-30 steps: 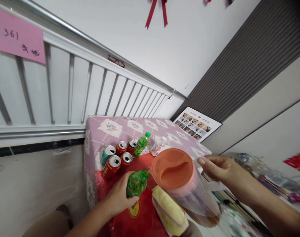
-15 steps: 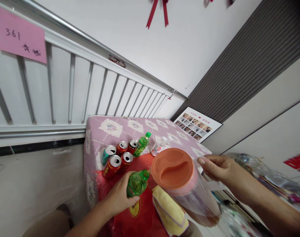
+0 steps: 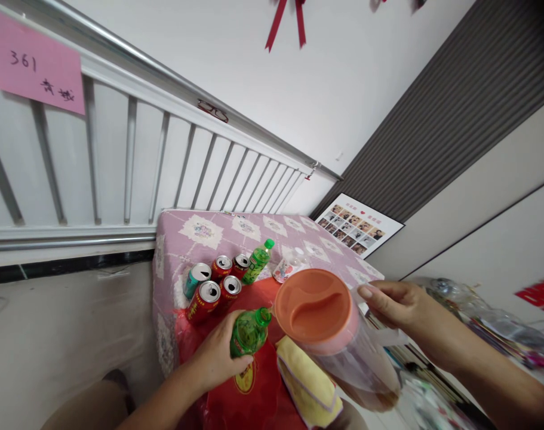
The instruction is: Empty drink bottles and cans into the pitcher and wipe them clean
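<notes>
My left hand (image 3: 222,349) is wrapped round a green plastic bottle (image 3: 250,334) with no cap on its mouth. My right hand (image 3: 397,304) grips the handle of a clear pitcher (image 3: 361,370) with an orange lid (image 3: 314,304). The pitcher is tilted, its spout side right beside the bottle's mouth, and some brown liquid lies low in it. Whether liquid is flowing between them I cannot tell. Beneath the two lies a red cloth or bag (image 3: 249,394) with a yellow emblem, and a folded yellow towel (image 3: 310,385) is below the pitcher.
Several opened drink cans (image 3: 209,292) stand left of a capped green bottle (image 3: 257,261). A clear bottle with a printed label (image 3: 289,266) is behind the pitcher. The purple patterned tablecloth (image 3: 272,226) reaches toward a white radiator (image 3: 173,161). Plastic-wrapped clutter (image 3: 491,328) lies at right.
Almost nothing differs. Both hands keep the bottle and the tilted pitcher in practically the same place.
</notes>
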Motion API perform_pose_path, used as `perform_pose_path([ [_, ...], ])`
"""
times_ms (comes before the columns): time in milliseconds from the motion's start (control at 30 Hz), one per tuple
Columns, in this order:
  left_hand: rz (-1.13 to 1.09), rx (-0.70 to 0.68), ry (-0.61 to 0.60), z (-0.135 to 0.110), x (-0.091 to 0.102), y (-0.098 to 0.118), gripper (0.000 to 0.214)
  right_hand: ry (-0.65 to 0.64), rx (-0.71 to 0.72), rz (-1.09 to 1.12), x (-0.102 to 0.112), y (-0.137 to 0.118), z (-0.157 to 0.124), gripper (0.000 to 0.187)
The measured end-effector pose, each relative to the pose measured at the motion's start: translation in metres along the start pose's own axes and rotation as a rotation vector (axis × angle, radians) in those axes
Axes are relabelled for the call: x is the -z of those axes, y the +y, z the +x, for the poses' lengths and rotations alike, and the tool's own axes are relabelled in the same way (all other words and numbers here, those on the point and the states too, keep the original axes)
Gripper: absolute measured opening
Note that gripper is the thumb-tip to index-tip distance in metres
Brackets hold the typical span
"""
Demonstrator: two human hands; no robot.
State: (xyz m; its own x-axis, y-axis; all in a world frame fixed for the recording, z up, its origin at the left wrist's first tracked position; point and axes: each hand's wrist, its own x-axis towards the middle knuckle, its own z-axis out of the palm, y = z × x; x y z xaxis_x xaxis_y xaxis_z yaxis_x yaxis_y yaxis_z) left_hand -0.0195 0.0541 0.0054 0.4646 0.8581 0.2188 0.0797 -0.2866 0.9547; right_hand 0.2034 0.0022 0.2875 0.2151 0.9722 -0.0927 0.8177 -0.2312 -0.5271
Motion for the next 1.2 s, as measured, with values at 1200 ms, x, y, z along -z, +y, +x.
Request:
perform_pose_path([
  [1200,-0.005,0.016,-0.015,0.0004,0.0013,0.0059,0.073,0.001,-0.001,-0.006,0.0,0.0022,0.002,0.057],
])
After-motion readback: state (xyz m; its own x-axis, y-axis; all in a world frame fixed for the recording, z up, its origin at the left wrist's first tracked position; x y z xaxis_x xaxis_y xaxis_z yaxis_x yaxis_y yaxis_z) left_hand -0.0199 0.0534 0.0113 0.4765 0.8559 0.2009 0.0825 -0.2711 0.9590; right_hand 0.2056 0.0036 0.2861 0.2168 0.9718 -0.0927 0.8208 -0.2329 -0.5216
